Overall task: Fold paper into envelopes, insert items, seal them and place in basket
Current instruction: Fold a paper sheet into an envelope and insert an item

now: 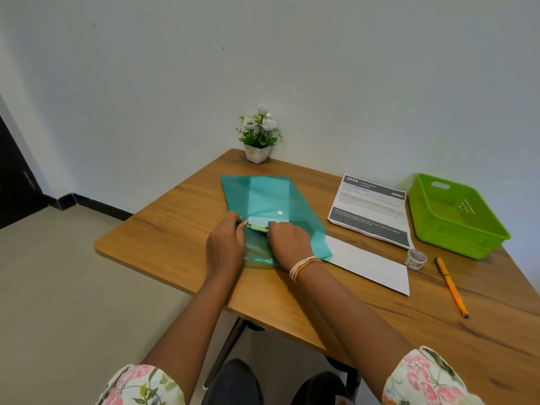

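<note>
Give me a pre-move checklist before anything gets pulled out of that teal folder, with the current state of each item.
1. Both hands at the folder opening: ok. The left hand and the right hand meet at the mouth of the teal folder.
2. Flap open: ok, snap button exposed.
3. What the hands grip: cannot tell; a pale edge shows between them.
4. White sheet lying flat beside the folder: ok.
5. Tape roll and pen on the table: ok.
6. Green basket holds nothing: ok.

Short floral sleeves (429,378) — pink blooms, green leaves on white; thread bangles (304,266) — cream and orange — ring the right wrist; dark trousers (233,384).
</note>
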`<state>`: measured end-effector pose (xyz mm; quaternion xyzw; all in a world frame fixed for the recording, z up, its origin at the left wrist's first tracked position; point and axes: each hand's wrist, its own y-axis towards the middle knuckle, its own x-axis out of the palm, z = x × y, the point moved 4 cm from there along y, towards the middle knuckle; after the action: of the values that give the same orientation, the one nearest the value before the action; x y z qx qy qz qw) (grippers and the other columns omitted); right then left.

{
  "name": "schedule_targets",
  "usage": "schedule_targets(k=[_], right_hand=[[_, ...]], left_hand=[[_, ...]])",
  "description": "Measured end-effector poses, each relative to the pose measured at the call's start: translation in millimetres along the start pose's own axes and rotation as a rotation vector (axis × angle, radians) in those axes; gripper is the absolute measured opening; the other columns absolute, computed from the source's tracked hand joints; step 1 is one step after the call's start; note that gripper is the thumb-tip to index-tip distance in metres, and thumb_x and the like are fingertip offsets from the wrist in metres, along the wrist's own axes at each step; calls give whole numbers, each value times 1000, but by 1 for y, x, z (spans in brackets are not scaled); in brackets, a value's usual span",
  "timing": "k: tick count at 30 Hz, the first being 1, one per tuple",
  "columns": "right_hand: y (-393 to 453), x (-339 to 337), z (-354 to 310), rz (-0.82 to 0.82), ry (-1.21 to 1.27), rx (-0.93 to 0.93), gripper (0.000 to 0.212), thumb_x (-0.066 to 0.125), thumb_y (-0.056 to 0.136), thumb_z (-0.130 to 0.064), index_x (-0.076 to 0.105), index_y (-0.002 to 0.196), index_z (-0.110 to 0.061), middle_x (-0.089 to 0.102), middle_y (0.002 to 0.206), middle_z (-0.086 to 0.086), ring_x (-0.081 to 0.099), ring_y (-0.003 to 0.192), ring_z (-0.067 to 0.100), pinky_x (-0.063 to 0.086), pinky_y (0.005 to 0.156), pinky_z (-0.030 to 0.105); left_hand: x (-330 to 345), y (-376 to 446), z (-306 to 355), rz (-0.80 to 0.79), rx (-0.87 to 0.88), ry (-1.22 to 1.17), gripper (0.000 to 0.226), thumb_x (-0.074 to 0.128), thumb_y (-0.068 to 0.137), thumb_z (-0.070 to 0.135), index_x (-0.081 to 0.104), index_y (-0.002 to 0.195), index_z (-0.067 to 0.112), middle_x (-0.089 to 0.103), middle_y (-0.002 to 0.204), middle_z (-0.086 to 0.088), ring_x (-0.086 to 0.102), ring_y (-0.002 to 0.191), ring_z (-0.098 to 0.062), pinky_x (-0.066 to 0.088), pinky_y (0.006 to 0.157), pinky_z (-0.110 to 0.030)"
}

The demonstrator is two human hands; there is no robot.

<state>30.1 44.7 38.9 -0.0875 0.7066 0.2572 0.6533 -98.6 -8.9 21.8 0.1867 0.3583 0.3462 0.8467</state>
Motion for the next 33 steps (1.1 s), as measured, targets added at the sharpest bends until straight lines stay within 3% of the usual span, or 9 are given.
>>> schedule_targets(k=[5,11,15,19,23,25,27,29,33], right_hand=[[-4,-4,7,79,66,49,24,44,95,-18,65,92,-10,68,91,12,63,84,34,41,60,33],[-15,-11,25,130,330,192,17,70,81,-40,72,85,-23,69,88,0,61,86,21,43,65,28],[-20,-18,29,113,448,83,20,73,78,-42,67,77,-23,52,86,-4,48,82,13,39,65,26],[-36,-34,36,136,623,-52,12,62,89,-28,54,85,-20,57,86,-5,54,79,12,44,64,28],[-46,-67,54,404,604,-53,9,59,90,-21,54,95,-14,61,80,0,57,65,16,43,50,29],[-48,-87,68,548,619,16,14,60,89,-16,60,102,-12,67,87,3,63,71,20,50,58,31],[-49,-106,82,632,671,91,16,59,88,-11,63,103,-11,68,94,1,63,81,16,49,67,19],[-48,-122,94,683,742,172,16,57,88,-8,65,102,-12,67,95,-1,61,84,12,43,68,7],[-55,-152,114,884,805,284,17,56,85,-3,67,97,-10,65,87,-1,59,79,12,43,65,8]], left_hand=[[2,-1,1,-11,7,49,10,56,95,19,54,86,14,56,70,1,50,60,-17,32,51,-28],[4,-1,1,-43,-8,89,8,53,95,19,52,87,17,57,75,4,51,63,-15,33,50,-29],[8,0,-3,-85,-29,147,9,53,94,17,50,86,21,58,78,3,52,66,-15,34,51,-29],[12,2,-7,-133,-80,164,9,55,90,13,61,93,18,66,90,-3,54,73,-19,36,59,-28],[13,3,-9,-159,-78,151,16,57,89,24,68,91,12,70,91,-11,63,83,-33,45,64,-35],[14,1,-9,-170,-58,121,35,47,94,37,65,80,10,67,80,-11,61,75,-32,44,60,-36],[12,-1,-7,-172,-52,75,49,35,97,46,62,76,11,63,73,-7,58,67,-26,38,54,-34],[9,-3,-4,-191,-43,77,48,37,99,49,63,78,14,59,73,0,52,65,-17,30,53,-30],[11,-3,-6,-208,-19,154,39,47,94,53,63,86,19,58,80,4,52,72,-15,33,61,-29]])
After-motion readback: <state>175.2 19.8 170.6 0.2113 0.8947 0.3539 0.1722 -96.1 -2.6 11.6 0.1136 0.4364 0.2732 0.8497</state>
